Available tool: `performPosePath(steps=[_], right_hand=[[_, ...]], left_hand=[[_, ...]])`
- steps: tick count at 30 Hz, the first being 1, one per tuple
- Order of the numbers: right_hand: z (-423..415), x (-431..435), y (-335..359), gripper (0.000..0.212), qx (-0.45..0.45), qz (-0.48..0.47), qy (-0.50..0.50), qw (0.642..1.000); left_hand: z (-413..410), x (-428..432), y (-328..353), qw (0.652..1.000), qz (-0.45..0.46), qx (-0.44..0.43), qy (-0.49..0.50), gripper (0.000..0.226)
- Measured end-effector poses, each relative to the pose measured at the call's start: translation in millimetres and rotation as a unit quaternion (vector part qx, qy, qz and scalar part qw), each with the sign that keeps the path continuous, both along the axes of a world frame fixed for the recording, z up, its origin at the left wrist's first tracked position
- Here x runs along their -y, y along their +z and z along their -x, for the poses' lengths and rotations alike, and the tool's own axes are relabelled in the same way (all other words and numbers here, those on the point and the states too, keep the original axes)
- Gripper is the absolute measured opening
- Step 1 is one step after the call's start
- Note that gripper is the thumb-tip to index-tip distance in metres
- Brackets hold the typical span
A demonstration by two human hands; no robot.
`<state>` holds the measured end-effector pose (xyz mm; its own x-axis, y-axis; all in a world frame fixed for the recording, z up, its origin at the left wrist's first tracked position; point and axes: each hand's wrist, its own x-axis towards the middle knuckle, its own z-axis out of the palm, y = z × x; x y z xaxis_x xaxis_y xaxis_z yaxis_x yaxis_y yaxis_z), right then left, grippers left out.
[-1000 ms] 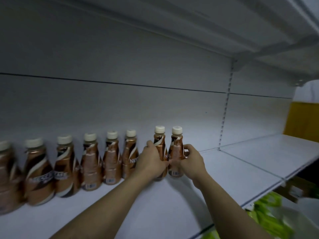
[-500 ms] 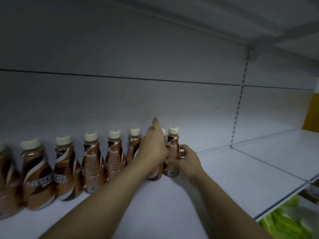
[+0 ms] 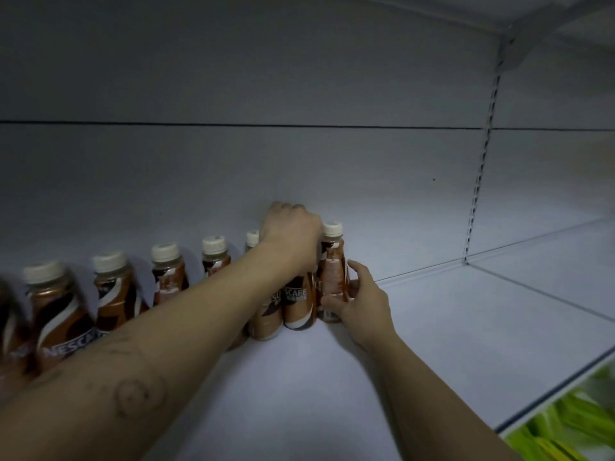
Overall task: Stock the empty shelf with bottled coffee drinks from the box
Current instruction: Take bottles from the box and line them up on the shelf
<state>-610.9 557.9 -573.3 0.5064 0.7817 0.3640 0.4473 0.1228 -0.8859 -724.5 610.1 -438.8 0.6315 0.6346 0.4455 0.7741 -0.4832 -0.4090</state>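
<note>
bottle reads "nesca" (partly hidden)

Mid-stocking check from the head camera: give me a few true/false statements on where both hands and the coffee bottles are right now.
1. The right hand holds the lower body of the rightmost bottle. True.
2. The left hand hangs open, touching nothing. False: its grip curls over the top of the neighbouring bottle.
3. The other bottles stand upright in a row along the back wall. True.
4. The shelf right of the hands is packed with bottles. False: that stretch shows none.
5. The rightmost bottle has no cap. False: its pale cap is on.
</note>
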Motion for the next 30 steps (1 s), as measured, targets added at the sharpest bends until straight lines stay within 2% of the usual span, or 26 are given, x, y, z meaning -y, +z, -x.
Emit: performPosePath(steps=[3,8,10,12,14,16,21,25,30], right_hand=[[2,-3,-3,0.05,0.026,-0.006,-0.018,0.999],[2,-5,1,0.052,0.066,0.033,0.004,0.997],[2,-5,6,0.067,0.092,0.082,0.021,0.992],[5,-7,13,0.093,0.121,0.141,0.034,0.982],[13,-6,18,0.119,0.112,0.185,0.067,0.974],[17,-4,19,0.131,0.08,0.188,0.078,0.976],[15,10,15,0.133,0.049,0.193,0.011,0.98],[11,25,30,0.132,0.097,0.191,-0.044,0.976],[9,41,57,0.121,0.141,0.159,-0.069,0.975]], left_hand=[[-2,-2,-6,0.999,-0.005,0.022,-0.022,0.045],[7,-7,-16,0.996,-0.044,0.044,-0.058,0.05],[13,-6,-20,0.995,-0.058,0.045,-0.072,0.046],[17,-4,-23,0.993,-0.058,0.047,-0.087,0.042],[21,-7,-27,0.993,-0.049,0.03,-0.101,0.042],[25,-13,-24,0.993,-0.037,0.016,-0.111,0.045],[21,-22,-15,0.993,-0.023,-0.012,-0.115,0.061],[14,-22,-9,0.99,-0.021,0.012,-0.138,0.065],[19,-22,-13,0.979,-0.021,0.048,-0.196,0.064]])
